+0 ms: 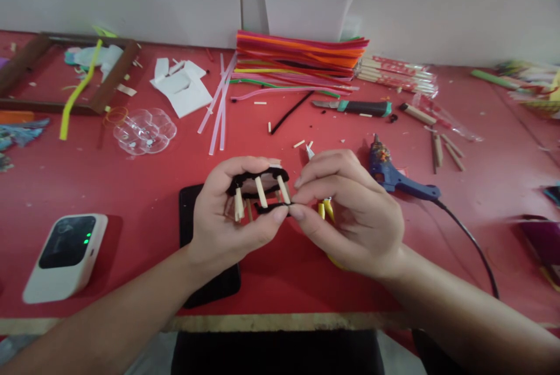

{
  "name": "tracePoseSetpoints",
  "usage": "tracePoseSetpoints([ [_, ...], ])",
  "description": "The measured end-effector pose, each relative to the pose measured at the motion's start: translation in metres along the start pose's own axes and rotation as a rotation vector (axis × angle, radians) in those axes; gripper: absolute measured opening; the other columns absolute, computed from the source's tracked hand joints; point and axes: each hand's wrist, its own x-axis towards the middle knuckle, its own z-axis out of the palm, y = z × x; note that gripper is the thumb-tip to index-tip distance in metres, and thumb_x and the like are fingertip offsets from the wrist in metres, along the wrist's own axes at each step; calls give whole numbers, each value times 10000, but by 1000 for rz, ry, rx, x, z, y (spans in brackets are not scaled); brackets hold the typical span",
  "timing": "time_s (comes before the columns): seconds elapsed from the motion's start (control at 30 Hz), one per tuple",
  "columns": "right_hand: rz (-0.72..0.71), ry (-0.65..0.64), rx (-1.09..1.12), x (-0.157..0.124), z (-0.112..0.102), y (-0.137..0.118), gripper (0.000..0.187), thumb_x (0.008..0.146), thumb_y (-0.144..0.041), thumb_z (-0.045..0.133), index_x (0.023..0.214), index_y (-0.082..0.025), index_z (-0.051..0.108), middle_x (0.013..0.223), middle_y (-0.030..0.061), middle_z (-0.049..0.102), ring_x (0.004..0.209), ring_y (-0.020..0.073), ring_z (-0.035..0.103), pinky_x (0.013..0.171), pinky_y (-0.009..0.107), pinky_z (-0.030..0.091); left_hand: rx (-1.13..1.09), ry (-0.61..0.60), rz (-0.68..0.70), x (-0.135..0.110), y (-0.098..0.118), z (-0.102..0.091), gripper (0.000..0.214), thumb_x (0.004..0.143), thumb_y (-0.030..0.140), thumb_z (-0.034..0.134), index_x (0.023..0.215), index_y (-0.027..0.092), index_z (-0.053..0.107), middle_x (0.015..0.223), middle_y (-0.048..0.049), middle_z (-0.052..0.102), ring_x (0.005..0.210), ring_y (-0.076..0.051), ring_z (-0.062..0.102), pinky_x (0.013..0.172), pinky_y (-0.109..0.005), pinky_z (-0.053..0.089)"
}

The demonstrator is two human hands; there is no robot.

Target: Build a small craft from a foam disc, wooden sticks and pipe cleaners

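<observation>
Between both hands is a small frame (261,191) of pale wooden stick pieces joined to a fuzzy black ring. My left hand (227,211) is closed round its left side, the thumb low and the fingers along the top. A strip of black pipe cleaner (273,207) runs along the lower ends of the sticks. My right hand (354,211) pinches the right end of this strip between thumb and fingertips. Under my right hand, yellow-handled pliers (328,210) are partly hidden. A black phone (190,206) lies beneath my left hand.
A blue glue gun (396,177) lies at right, its cord trailing to the front edge. Behind are a utility knife (361,108), a bundle of coloured pipe cleaners (301,57) and translucent glue sticks (222,109). At left are a white device (65,258) and a clear palette (144,131).
</observation>
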Motion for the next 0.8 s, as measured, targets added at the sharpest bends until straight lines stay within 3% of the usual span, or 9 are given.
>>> tracePoseSetpoints([
  [0.17,20,-22,-32,2,-6,-1,49,879,-196,714,912,-227,695,917,45,707,847,199,661,798,396,543,-17,12,-21,1,-1,2,443,826,126,799,1211,276,638,1231,-47,727,1011,-173,755,884,-303,644],
  [0.3,229,-52,-214,-1,-31,-5,130,929,-294,665,1045,-234,673,955,52,715,853,212,670,744,375,539,-144,44,-140,4,-9,0,470,844,209,804,1262,303,609,1205,-38,710,958,-152,742,835,-291,641],
  [0.4,349,-278,-551,-22,-48,0,187,944,-376,609,966,-197,658,876,62,700,738,217,655,655,368,508,-220,102,-300,8,-14,-5,491,858,240,781,1289,335,565,1142,-8,704,995,-166,732,890,-369,645],
  [0.5,370,-449,-818,-56,-54,9,276,900,-452,600,816,-189,598,745,77,634,687,259,631,613,394,498,-389,120,-564,14,-11,-8,375,870,233,686,1226,299,589,1153,-31,712,1076,-227,727,975,-523,618],
  [0.67,450,-378,-865,-95,-50,14,350,822,-417,645,1040,-146,606,977,142,658,882,314,663,764,464,556,-665,137,-804,21,-3,-9,436,759,150,576,1178,230,666,1191,-83,733,1154,-287,714,1047,-618,558],
  [0.8,505,-328,-870,-99,-42,10,409,818,-419,637,1113,-137,596,1014,151,657,949,346,652,817,493,536,-748,13,-783,21,-8,-12,555,764,110,578,1278,291,682,1214,-55,746,1173,-257,714,1071,-584,550],
])
